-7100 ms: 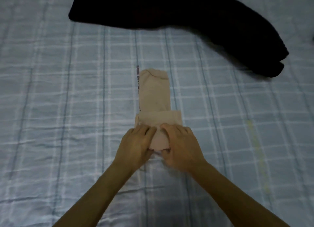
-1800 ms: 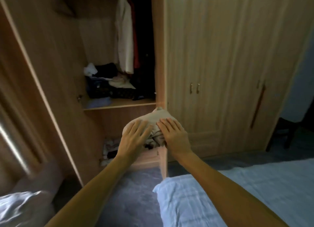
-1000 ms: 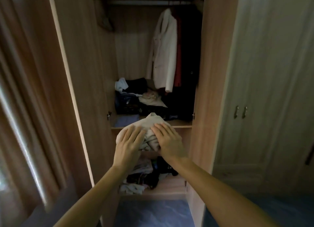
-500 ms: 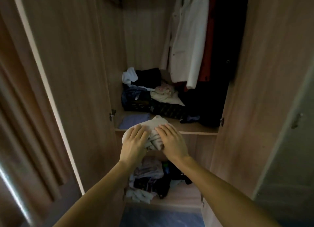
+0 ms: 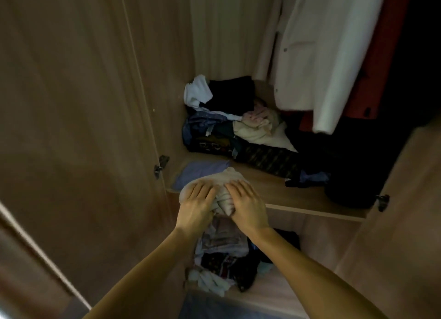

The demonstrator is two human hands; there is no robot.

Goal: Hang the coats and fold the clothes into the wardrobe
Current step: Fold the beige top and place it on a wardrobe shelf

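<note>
I have two hands in view, and one folded beige garment between them; my left hand lies over its left half with fingers spread flat, my right hand lies over its right half the same way, and both close on the bundle from above, thumbs tucked under where I cannot see them; so each grip is closed on that one garment, which bulges up beyond my fingertips and hangs in loose folds between my palms. The bundle sits at the near left edge of the upper shelf, partly over the shelf's front lip, and just near of a flat pale blue cloth lying on the same board; whether the bundle rests on the shelf or is only held above it I cannot tell. I count two shelves: the upper one, and a lower shelf beneath my wrists carrying one jumbled heap of clothes; on the upper shelf, at the far left, one mixed pile of dark, white and cream pieces, too tangled to count singly. Three hanging coats show at far right: a white coat, a red one behind it, and a dark one furthest right; the open wardrobe door fills the left; two hinges show, one at each side.
</note>
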